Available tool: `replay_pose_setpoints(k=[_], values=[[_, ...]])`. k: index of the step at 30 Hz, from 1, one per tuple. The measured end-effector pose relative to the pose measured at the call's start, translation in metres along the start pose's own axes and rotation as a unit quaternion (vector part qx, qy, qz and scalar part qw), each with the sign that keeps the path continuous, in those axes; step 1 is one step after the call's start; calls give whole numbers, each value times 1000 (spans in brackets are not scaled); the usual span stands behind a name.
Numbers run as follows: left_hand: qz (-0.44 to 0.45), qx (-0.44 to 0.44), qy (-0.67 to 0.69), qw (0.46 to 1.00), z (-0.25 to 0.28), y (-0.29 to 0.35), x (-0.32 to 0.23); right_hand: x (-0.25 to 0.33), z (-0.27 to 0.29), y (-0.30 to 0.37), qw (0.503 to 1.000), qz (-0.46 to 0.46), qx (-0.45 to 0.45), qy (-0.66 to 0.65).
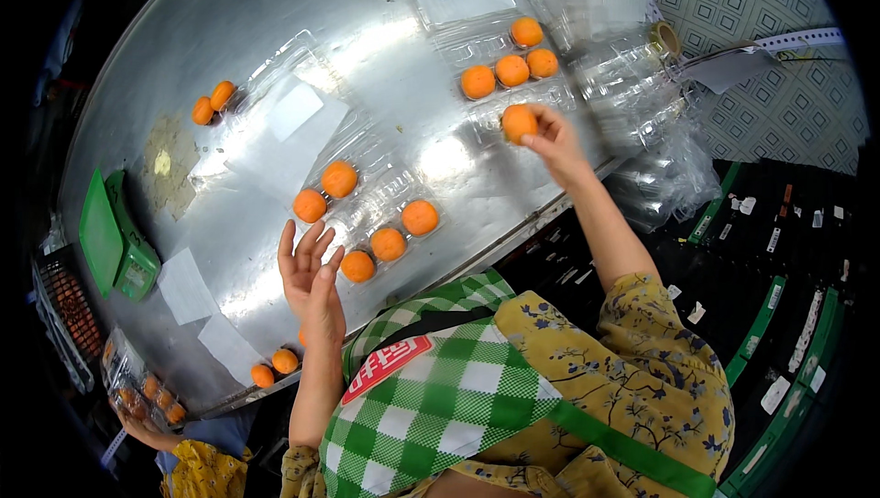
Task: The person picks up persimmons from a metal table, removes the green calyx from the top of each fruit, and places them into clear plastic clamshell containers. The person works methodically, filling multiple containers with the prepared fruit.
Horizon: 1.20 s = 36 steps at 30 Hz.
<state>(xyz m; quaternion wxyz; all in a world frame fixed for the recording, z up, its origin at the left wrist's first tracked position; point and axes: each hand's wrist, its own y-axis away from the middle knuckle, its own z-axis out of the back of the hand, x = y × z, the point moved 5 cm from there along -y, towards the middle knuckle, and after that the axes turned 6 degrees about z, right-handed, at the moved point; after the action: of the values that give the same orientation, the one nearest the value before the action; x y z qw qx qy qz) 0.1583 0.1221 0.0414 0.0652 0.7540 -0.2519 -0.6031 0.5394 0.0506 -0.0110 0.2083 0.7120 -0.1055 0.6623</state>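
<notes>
Steel table (275, 3) carries clear trays: far tray (486, 44) with four orange fruits, near tray (385, 200) with five, plus a green scale (115, 241) at the left edge. Right hand (555, 145) pinches a fruit (519, 122) in its fingertips just beside the far tray. Left hand (310, 273) is open, fingers spread, empty, beside the near tray.

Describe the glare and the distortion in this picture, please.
Head view: strong white glare lies on the metal table and the clear plastic trays; the fisheye bends the table edge, and the picture's corners are black. The right hand with its orange fruit looks sharp.
</notes>
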Motion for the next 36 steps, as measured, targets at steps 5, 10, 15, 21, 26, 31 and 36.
replay_pose_setpoints(k=[5, 10, 15, 21, 26, 31, 36], values=[[12, -16, -6, 1000, 9, -3, 7, 32, 33, -24, 853, 201, -18, 482], [31, -30, -41, 998, 9, -8, 10, 24, 35, -35, 767, 238, 34, 596], [15, -41, -118, 992, 23, -9, 16, 23, 21, -43, 732, 223, 84, 638], [-35, -83, -241, 966, 51, -20, 24, 24, 16, -43, 709, 255, 115, 647], [-85, -143, -392, 905, 69, -33, 24, 17, 13, -43, 718, 220, 122, 649], [-197, -115, -523, 822, 57, -56, 20, 45, -14, -34, 759, 233, 77, 603], [-219, -50, -580, 783, 45, -75, 19, 57, -59, -16, 789, 297, 120, 524]])
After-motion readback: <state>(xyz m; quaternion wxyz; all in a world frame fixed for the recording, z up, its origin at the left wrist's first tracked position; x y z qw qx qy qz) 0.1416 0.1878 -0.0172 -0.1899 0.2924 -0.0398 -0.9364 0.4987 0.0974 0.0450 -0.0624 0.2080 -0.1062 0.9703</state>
